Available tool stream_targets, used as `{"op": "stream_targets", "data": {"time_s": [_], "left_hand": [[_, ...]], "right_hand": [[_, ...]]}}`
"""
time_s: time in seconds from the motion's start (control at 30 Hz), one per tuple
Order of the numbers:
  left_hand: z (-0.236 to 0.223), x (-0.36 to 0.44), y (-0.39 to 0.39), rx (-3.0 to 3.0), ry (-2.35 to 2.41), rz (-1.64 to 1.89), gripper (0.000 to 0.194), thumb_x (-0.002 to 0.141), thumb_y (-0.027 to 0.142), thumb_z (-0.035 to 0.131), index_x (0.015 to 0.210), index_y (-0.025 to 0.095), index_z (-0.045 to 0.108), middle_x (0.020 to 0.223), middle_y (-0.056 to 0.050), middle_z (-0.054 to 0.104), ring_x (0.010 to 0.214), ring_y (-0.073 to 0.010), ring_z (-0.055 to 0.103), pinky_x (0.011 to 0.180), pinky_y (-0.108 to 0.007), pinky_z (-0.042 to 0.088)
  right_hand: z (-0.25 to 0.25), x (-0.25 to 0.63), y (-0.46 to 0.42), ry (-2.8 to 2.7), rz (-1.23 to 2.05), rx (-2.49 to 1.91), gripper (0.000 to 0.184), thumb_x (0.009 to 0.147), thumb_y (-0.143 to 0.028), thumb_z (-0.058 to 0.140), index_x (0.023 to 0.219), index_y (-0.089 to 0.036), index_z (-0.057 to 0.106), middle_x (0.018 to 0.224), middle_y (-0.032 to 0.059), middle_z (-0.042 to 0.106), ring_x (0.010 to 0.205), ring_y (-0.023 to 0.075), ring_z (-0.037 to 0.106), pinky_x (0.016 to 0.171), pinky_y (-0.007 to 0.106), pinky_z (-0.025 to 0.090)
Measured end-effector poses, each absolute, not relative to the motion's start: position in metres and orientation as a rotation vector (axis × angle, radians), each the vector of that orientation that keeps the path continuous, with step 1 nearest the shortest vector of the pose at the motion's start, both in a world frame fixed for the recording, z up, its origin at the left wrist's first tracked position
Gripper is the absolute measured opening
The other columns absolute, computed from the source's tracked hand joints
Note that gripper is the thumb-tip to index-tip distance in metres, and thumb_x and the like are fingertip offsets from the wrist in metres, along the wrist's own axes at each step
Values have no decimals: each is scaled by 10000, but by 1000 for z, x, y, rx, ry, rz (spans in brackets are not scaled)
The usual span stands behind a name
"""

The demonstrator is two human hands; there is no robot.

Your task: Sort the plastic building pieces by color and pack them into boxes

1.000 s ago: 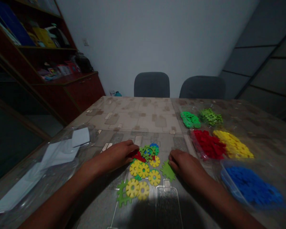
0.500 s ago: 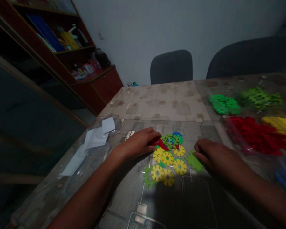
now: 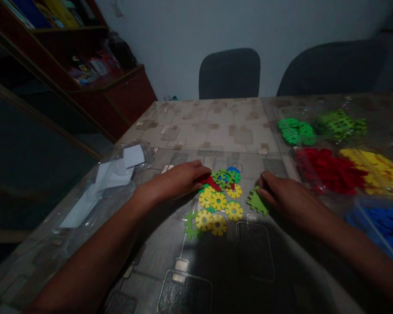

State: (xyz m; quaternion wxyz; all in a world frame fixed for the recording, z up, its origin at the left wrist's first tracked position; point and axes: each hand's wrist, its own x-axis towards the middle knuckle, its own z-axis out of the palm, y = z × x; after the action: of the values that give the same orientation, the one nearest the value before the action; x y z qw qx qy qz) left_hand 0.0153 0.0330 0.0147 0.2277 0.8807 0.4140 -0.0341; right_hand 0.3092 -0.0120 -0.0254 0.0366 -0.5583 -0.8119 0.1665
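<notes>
On a patterned table top [image 3: 209, 131], two open hands lie apart on either side of a cluster of yellow plastic gears [image 3: 218, 201]. The left hand [image 3: 173, 181] rests just beside a red piece [image 3: 210, 182]; the right hand [image 3: 286, 200] touches a green notched piece [image 3: 256, 201] without gripping it.

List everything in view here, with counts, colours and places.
Gear pieces: six, yellow, between the hands.
Lattice pieces: three, green, around the gears.
Red piece: one, red, at the left fingertips.
Blue piece: one, blue, beyond the gears.
Piles: five, green, lime, red, yellow, blue, at right.
Plastic bag: one, clear, at left.
Chairs: two, dark grey, far side.
Cabinet: one, dark red, far left.
Left hand: touching the red piece.
Right hand: touching a lattice piece.
</notes>
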Motion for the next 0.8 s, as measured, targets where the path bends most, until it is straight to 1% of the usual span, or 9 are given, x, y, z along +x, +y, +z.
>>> {"op": "stream_targets", "data": {"time_s": [0.13,0.23,0.3,0.4,0.47,0.57,0.7,0.73,0.8], "left_hand": [[19,17,32,2408,1152,-118,304,888,107,562,1161,226,623,1116,-79,630,959,-222,607,837,-321,464],[19,17,32,2389,1098,-113,274,887,112,559,1121,229,638,1084,-68,657,958,-215,616,845,-312,463],[17,16,33,2376,1050,-102,252,881,114,569,1090,231,647,1069,-58,671,954,-208,619,849,-302,463],[15,15,33,2363,1018,-79,233,867,103,567,1044,229,651,1037,-54,676,921,-204,621,826,-302,467],[16,15,33,2359,1004,-69,234,845,88,579,1021,224,652,1020,-54,675,911,-207,620,819,-307,470],[18,16,32,2359,986,-60,232,835,87,596,1019,215,657,1027,-60,670,923,-213,620,830,-312,473],[18,17,31,2355,1003,-56,231,865,128,611,1075,209,660,1057,-77,671,949,-233,631,849,-332,482],[17,17,31,2354,1010,-55,225,872,142,613,1082,207,659,1060,-81,671,953,-238,633,850,-338,485],[17,17,31,2353,1021,-48,217,879,158,614,1087,204,657,1062,-83,670,956,-244,635,853,-347,490]], "right_hand": [[-24,307,-13,-2476,542,-1666,59,950,-234,439,937,-219,494,777,68,652,636,222,616,559,298,338],[-22,305,-12,-2497,571,-1595,121,948,-204,455,861,-220,538,790,70,669,666,222,622,574,303,362],[-20,303,-12,-2464,685,-1490,132,948,-196,476,862,-220,573,822,60,690,720,215,643,620,302,409],[-17,297,-12,-2359,861,-1329,115,934,-182,510,947,-221,617,862,41,716,765,195,660,689,293,456],[-16,291,-13,-2310,880,-1302,133,937,-185,512,997,-213,628,877,45,728,768,194,665,709,296,471],[-17,279,-14,-2255,867,-1309,209,962,-210,504,1131,-202,628,979,71,750,849,214,689,768,320,497],[-24,265,-19,-2339,802,-1332,402,999,-214,456,1393,-200,531,1246,127,711,1070,259,681,903,372,497],[-25,262,-20,-2376,764,-1349,419,1004,-213,447,1418,-203,517,1274,131,700,1096,267,673,917,376,492],[-25,258,-23,-2418,684,-1400,398,1009,-217,450,1396,-229,542,1240,111,717,1072,262,681,892,356,495]]}}
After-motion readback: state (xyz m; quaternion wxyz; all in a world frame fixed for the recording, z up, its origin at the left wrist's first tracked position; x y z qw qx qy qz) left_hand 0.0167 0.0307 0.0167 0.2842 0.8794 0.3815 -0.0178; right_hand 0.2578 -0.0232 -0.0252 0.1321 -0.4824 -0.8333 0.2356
